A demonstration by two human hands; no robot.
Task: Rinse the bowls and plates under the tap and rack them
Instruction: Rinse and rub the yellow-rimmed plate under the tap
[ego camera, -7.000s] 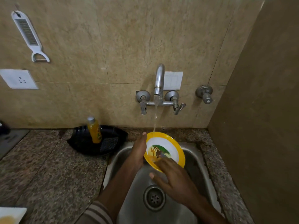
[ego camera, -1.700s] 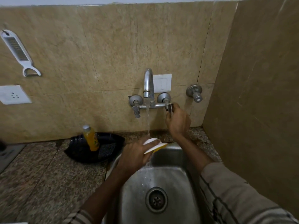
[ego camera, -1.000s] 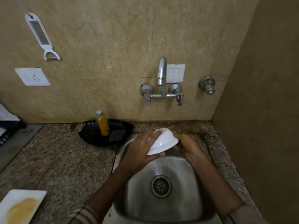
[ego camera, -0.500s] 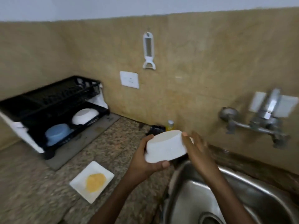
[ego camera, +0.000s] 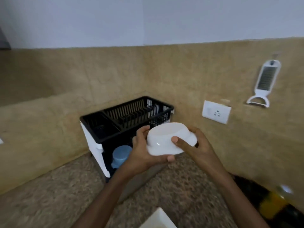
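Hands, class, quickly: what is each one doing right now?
Left hand: closed on the white bowl, gripping its left side and underside.
Right hand: closed on the same bowl, gripping its right side.

Dim, flat indoor light, with no clear source in view. Soft shadow under the white bowl (ego camera: 169, 139) and inside the black dish rack (ego camera: 126, 119), whose lower tier sinks into darkness. No hard glare; only a small highlight on the bowl's near side. Motion blur throughout, strongest at the near right, smearing the yellow bottle (ego camera: 274, 203). Speckled counter (ego camera: 49, 195) blurred too. Wide-angle bending of the tile line toward the edges.
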